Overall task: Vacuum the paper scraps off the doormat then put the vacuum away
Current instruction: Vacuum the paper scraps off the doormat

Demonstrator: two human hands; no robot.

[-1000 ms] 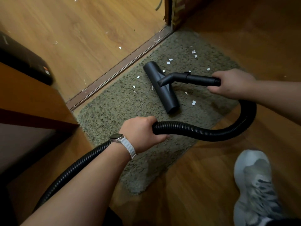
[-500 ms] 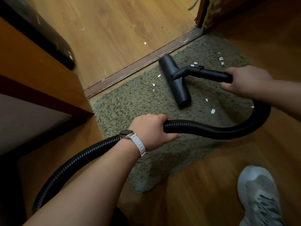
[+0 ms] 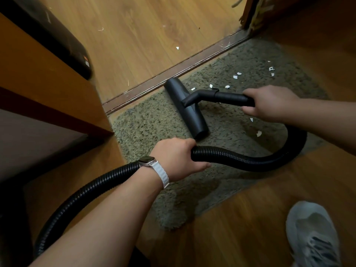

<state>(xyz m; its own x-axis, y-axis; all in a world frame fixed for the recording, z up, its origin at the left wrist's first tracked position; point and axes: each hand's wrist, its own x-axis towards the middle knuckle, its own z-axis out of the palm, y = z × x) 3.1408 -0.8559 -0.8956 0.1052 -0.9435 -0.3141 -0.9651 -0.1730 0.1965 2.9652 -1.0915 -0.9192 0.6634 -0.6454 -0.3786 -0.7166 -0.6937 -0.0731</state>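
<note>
A grey-green shaggy doormat (image 3: 154,122) lies along a door threshold. The black vacuum floor nozzle (image 3: 187,110) rests flat on the mat, its far end close to the threshold. My right hand (image 3: 269,103) grips the black wand just behind the nozzle. My left hand (image 3: 177,157), with a white-strapped watch on the wrist, grips the ribbed black hose (image 3: 250,160), which loops right under my right arm and trails back to the lower left. Several white paper scraps (image 3: 237,75) lie on the mat to the right of the nozzle; the part left of it shows none.
A dark wooden threshold strip (image 3: 173,71) borders the mat. A wooden cabinet (image 3: 38,83) stands at left with a black object (image 3: 63,49) behind it. One scrap (image 3: 177,48) lies on the floor beyond the threshold. My grey shoe (image 3: 312,234) is at lower right.
The nozzle has slid left across the mat toward the threshold; the scraps that lay to its left are gone. Both hands keep the same grips.
</note>
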